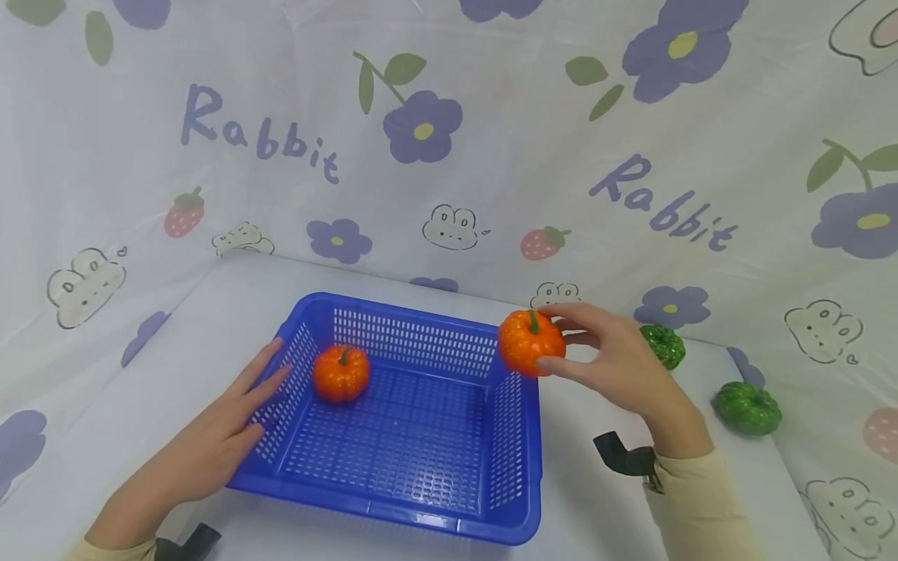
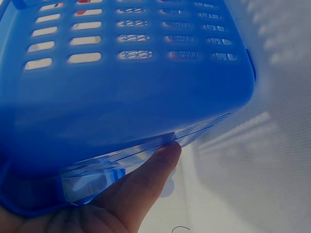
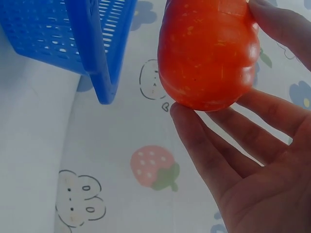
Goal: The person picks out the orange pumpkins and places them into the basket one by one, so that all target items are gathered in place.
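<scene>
The right hand [image 1: 620, 362] pinches a glossy orange pumpkin with a green stem [image 1: 531, 347] above the far right corner of a blue perforated plastic basket [image 1: 379, 508]. The left hand [image 1: 217, 440], fingers extended, touches the basket's left side. A second orange pumpkin [image 1: 341, 375] sits inside, far left. Two shiny green pumpkins [image 1: 749, 407] rest on the white surface [image 1: 582, 499], right of the basket.

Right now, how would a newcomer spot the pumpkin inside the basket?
Find the big blue basket in the head view. Inside, near its far left corner, sits an orange pumpkin. The other orange pumpkin is held in the right hand; this one is untouched.
</scene>
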The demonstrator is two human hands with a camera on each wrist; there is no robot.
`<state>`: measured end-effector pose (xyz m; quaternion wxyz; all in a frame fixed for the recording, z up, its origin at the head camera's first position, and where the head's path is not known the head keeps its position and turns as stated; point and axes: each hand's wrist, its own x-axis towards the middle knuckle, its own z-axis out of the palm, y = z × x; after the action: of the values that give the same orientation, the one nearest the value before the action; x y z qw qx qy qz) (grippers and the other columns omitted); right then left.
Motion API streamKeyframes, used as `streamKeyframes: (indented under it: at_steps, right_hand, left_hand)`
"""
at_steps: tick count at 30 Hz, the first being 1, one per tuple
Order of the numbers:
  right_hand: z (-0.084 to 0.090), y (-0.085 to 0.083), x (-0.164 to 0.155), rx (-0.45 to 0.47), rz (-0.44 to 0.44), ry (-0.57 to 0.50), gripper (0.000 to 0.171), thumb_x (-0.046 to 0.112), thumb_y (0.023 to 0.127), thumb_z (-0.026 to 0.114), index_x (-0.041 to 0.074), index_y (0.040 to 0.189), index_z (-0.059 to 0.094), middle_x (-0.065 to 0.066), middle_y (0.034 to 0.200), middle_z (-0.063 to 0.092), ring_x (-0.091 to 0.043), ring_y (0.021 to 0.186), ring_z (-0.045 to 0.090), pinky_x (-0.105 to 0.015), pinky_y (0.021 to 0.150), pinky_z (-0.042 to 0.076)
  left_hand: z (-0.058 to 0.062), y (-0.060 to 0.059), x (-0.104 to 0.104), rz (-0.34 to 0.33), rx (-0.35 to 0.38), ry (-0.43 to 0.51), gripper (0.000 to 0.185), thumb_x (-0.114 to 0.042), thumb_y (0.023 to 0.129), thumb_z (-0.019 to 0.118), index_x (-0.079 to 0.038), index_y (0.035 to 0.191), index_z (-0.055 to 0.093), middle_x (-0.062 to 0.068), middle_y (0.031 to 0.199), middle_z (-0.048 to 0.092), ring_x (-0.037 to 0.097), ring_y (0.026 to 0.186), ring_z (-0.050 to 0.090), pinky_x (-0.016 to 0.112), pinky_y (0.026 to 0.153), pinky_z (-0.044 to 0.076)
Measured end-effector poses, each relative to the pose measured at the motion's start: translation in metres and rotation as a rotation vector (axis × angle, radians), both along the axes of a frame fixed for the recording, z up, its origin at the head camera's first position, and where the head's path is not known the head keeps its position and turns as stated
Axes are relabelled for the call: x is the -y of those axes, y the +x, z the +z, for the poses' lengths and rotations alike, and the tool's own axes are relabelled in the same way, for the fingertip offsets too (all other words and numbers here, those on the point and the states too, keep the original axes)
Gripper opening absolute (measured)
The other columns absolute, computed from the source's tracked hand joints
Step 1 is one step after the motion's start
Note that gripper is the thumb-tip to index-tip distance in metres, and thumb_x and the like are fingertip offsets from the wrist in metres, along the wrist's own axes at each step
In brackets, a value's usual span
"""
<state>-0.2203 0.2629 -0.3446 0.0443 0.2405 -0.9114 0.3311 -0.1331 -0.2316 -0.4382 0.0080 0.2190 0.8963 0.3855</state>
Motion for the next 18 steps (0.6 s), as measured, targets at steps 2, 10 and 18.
streamKeyframes:
  at_steps: [2, 10, 18]
  right_hand:
    - [-0.001, -0.001, 0.003, 0.001, 0.013, -0.01, 0.063, 0.022, 0.091, 0.089, 0.009, 0.148, 0.065, -0.012, 0.14, 0.068, -0.034, 0.119, 0.069, -0.056, 0.1, 0.059]
    - [-0.01, -0.007, 0.009, -0.012, 0.064, -0.031, 0.062, 0.019, 0.09, 0.09, 0.007, 0.146, 0.066, -0.011, 0.138, 0.07, -0.03, 0.116, 0.071, -0.053, 0.099, 0.06]
    - [-0.015, -0.009, 0.017, 0.007, 0.075, -0.016, 0.061, 0.025, 0.091, 0.09, 0.007, 0.145, 0.068, -0.009, 0.139, 0.069, -0.028, 0.117, 0.07, -0.053, 0.1, 0.06]
  left_hand:
    - [0.0, 0.0, 0.0, 0.002, 0.003, -0.001, 0.068, 0.005, 0.102, 0.052, -0.001, 0.168, 0.036, 0.006, 0.183, 0.001, 0.045, 0.163, 0.015, 0.015, 0.121, 0.014]
    - [0.0, 0.0, 0.0, -0.002, -0.002, 0.005, 0.069, 0.005, 0.101, 0.052, 0.0, 0.168, 0.035, 0.008, 0.182, 0.002, 0.046, 0.163, 0.015, 0.012, 0.119, 0.011]
    - [-0.001, 0.0, 0.0, -0.008, -0.021, 0.016, 0.069, 0.008, 0.1, 0.052, 0.002, 0.166, 0.036, 0.011, 0.182, 0.003, 0.048, 0.162, 0.015, 0.004, 0.113, 0.009]
